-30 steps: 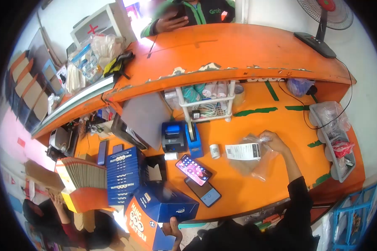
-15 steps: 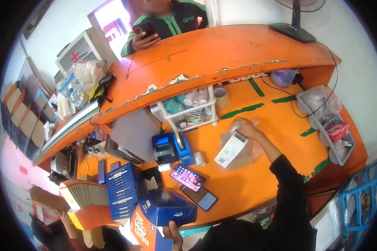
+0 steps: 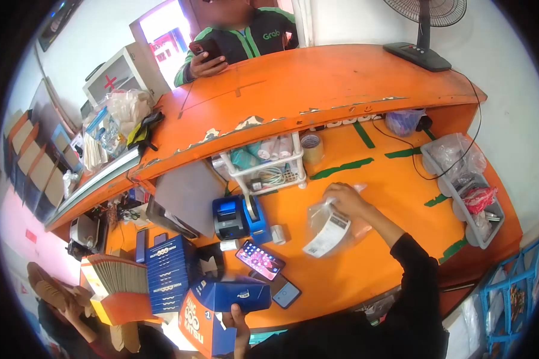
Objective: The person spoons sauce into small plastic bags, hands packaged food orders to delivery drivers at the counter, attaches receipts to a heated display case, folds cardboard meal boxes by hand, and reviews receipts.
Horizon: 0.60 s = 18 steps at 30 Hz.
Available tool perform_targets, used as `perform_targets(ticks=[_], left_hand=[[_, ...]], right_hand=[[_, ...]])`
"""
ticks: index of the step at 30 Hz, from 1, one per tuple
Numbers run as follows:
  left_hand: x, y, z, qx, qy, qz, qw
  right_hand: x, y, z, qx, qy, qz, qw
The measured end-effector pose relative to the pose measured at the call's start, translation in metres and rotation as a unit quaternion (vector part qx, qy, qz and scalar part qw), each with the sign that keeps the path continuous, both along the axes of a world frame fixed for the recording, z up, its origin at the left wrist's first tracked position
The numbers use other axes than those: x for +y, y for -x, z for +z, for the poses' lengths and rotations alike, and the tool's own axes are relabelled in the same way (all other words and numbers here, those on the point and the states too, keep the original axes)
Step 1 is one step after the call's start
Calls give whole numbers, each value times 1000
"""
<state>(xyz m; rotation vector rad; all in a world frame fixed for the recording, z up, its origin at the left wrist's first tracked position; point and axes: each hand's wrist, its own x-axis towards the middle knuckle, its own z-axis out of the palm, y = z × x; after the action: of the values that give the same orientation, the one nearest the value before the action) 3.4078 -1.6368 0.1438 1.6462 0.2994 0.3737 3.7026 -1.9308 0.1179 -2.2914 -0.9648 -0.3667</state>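
My left hand (image 3: 238, 326) is closed on the edge of a blue and orange printed food box (image 3: 212, 323) at the lower middle. The thumb shows against the box's blue side. Over the orange desk, my right hand (image 3: 344, 200) grips the top of a clear plastic bag (image 3: 318, 215). A white printed receipt (image 3: 327, 236) is on the bag, slightly curved. What the bag contains cannot be made out. Left of the bag lie a lit phone (image 3: 260, 260) and a second phone (image 3: 286, 293), partly under the first.
Beside the box stand stacked blue boxes (image 3: 172, 272). A blue and black label printer (image 3: 232, 218) and white basket (image 3: 269, 164) sit under the raised counter (image 3: 317, 75). Grey bins (image 3: 461, 191) line the right. A person holding a phone (image 3: 206, 51) stands across; another person's hand (image 3: 72, 308) holds brown cardboard.
My right hand has moved slightly down and left with the bag, and the receipt now bends. The box in my left hand has shifted a little left. The whole view has tilted slightly.
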Motion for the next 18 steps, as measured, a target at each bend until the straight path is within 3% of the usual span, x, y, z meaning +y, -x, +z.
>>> perform_targets(ticks=[3, 6, 8, 10, 11, 16, 18], left_hand=[[-10, -25, 12, -46, -96, 60, 992], [-15, -42, 20, -46, -13, 48, 998], [-12, -49, 24, -14, -37, 78, 996], [8, -51, -3, 47, -339, 57, 938], [20, -52, -40, 51, -299, 70, 951], [16, -49, -16, 73, -307, 50, 948], [18, -52, -13, 70, -300, 55, 950]], right_hand=[[-5, 17, 17, 35, 11, 22, 999], [-9, 28, 0, 57, -16, 12, 998], [-12, 36, -3, 55, 4, -3, 998], [-16, 45, 12, 68, 32, 3, 997], [-20, 48, 19, 77, 32, 24, 996], [-44, 76, 53, 68, -39, 20, 997], [-54, 84, 70, -9, -125, -27, 992]])
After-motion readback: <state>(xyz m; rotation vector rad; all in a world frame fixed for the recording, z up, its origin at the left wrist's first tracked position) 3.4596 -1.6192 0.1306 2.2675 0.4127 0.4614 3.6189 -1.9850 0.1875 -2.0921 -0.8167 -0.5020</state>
